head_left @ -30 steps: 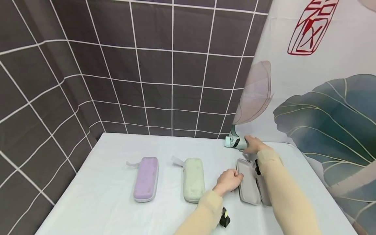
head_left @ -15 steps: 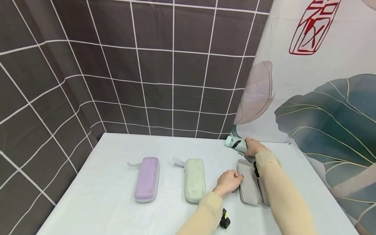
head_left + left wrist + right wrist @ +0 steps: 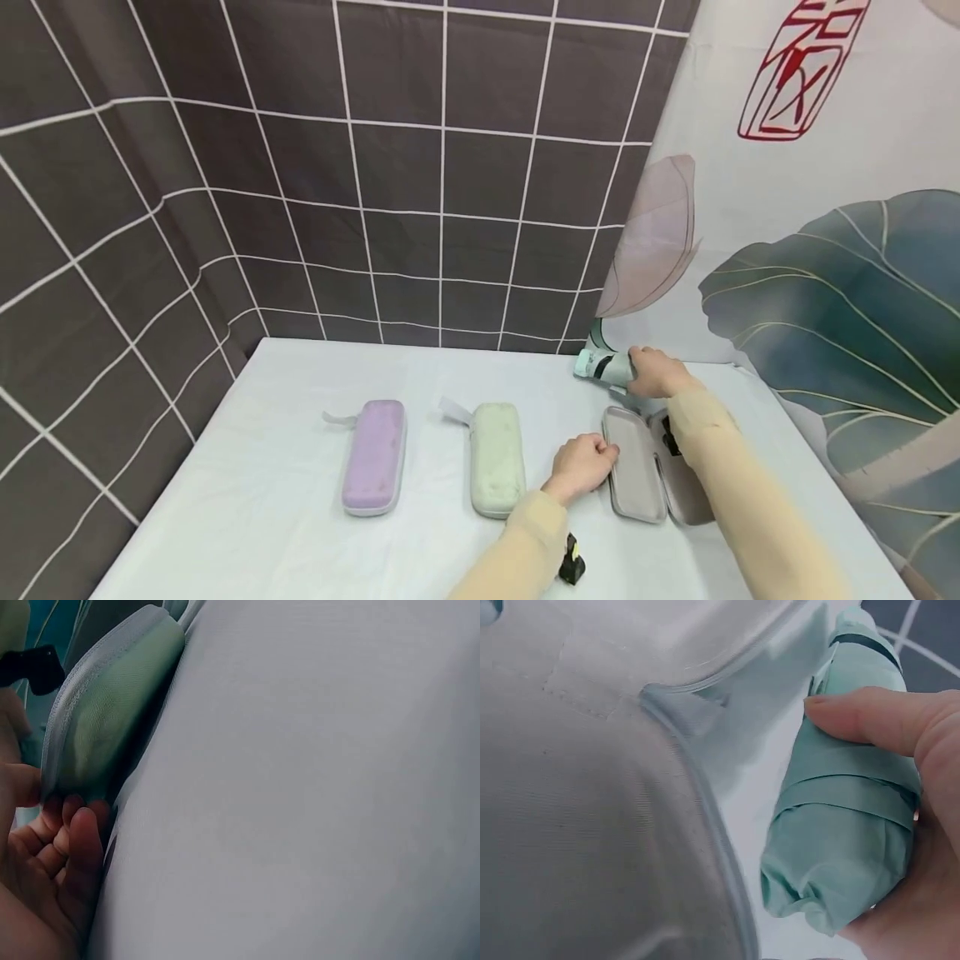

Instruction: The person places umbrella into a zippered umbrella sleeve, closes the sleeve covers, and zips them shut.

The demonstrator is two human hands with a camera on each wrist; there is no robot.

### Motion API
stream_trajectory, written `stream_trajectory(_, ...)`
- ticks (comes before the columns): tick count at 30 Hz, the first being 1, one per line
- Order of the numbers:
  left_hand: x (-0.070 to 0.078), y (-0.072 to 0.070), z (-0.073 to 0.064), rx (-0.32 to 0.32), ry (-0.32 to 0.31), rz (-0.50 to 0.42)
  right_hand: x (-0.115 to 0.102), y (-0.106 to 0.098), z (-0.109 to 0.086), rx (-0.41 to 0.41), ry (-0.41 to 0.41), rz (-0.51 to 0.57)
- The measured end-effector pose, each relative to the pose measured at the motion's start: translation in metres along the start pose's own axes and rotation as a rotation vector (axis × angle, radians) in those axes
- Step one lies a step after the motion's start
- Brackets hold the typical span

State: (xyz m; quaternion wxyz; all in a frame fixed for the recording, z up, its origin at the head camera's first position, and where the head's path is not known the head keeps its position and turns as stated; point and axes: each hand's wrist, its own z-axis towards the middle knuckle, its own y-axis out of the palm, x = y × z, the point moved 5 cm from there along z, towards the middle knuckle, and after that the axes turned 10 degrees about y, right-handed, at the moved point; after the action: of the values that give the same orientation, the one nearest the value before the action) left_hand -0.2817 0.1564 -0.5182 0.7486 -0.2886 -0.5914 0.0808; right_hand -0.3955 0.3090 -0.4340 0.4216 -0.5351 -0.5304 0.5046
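The folded umbrella (image 3: 840, 817) lies roughly crossways to the open case (image 3: 633, 471), just beyond its far end, so if it were brought over the case at that slant its ends would probably catch on the rim. The gathered cloth at the near end looks loose, and a fold might snag on the case's edge. The left hand (image 3: 580, 465) pinches only one edge of the case, thumb on one side and fingertips on the other; an uneven pull there could drag or tip the case. The right hand (image 3: 655, 372) grips the umbrella with the thumb across its upper side, near the strap, and the palm along its flank; the other fingers are mostly hidden. Whether the umbrella touches the table (image 3: 247, 508) cannot be told.
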Motion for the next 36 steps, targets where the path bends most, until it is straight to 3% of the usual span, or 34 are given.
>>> stream_trajectory(4,0.001,0.004,-0.002,0.004,-0.002,-0.007,0.001,-0.007,-0.017,0.046,-0.002,0.046)
stream_trajectory(9,0.001,0.003,-0.001,0.008,-0.002,-0.03,0.0,-0.016,-0.041,0.16,0.02,0.094)
stream_trajectory(16,0.0,-0.001,0.0,0.023,0.005,-0.031,-0.005,-0.014,-0.092,0.314,0.093,0.3)
stream_trajectory(19,0.0,-0.001,0.0,0.029,0.008,-0.038,-0.005,-0.011,-0.117,0.343,0.161,0.372)
stream_trajectory(26,0.002,-0.001,0.001,0.035,0.009,-0.033,0.006,0.006,-0.159,0.319,0.362,0.457)
stream_trajectory(31,0.003,-0.001,0.001,0.028,0.009,-0.021,0.021,0.02,-0.175,0.249,0.5,0.458)
stream_trajectory(36,0.0,-0.001,-0.001,0.021,0.002,-0.017,0.029,0.03,-0.183,0.2,0.58,0.472)
